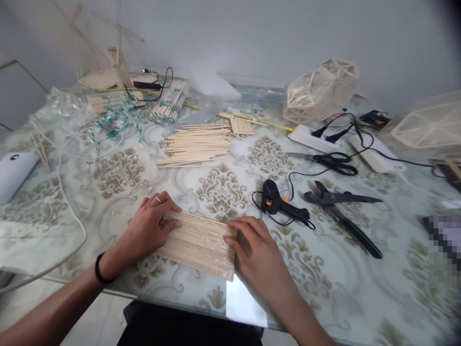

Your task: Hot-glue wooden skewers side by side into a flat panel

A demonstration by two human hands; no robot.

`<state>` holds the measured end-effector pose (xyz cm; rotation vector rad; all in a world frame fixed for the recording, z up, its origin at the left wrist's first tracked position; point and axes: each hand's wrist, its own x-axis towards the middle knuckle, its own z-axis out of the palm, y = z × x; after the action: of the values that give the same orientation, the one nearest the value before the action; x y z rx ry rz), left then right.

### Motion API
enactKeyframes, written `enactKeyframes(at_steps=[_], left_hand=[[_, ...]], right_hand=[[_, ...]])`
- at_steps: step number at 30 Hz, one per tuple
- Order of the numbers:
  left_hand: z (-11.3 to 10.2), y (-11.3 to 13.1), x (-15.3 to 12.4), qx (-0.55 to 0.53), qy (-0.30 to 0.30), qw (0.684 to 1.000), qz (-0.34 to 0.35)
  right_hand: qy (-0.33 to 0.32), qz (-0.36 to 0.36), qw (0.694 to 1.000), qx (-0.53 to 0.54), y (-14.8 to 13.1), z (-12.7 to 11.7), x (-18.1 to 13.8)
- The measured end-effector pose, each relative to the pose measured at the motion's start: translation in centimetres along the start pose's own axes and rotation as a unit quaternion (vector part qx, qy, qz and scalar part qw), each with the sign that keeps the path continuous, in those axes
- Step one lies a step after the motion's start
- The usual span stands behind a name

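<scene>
A flat panel of thin wooden sticks point(201, 242), laid side by side, rests on the glass-topped patterned table point(324, 283) near its front edge. My left hand point(149, 226) presses against the panel's left end, fingers curled onto the sticks, a ring on one finger and a black band on the wrist. My right hand point(257, 257) lies at the panel's right end with fingers stretched flat along its edge. Both hands touch the panel, squeezing it between them.
A black glue gun point(279, 202) and black cutters point(342, 211) lie right of the panel, scissors point(333, 161) and a white power strip point(311, 137) behind. A loose stick pile point(198, 144) sits at centre back. Stick-frame models point(319, 91) stand farther back.
</scene>
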<state>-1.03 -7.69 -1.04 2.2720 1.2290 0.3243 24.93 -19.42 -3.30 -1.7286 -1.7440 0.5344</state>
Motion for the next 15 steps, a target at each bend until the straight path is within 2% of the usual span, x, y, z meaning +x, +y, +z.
enactKeyframes(at_steps=[5,9,13,15], left_hand=[[-0.1,0.1,0.1,-0.008,-0.011,1.0,-0.016],[-0.1,0.2,0.0,-0.028,0.005,0.999,-0.027],[0.1,0.1,-0.2,-0.05,0.009,0.998,-0.04],[0.1,0.1,-0.3,-0.059,0.011,0.997,-0.039]], right_hand=[[0.012,-0.014,1.0,-0.025,0.3,0.3,-0.3],[0.007,-0.021,0.999,-0.036,0.0,-0.3,0.3],[0.004,-0.059,0.998,-0.014,-2.2,-3.5,0.4],[0.032,-0.092,0.995,-0.005,-3.5,-5.8,-1.0]])
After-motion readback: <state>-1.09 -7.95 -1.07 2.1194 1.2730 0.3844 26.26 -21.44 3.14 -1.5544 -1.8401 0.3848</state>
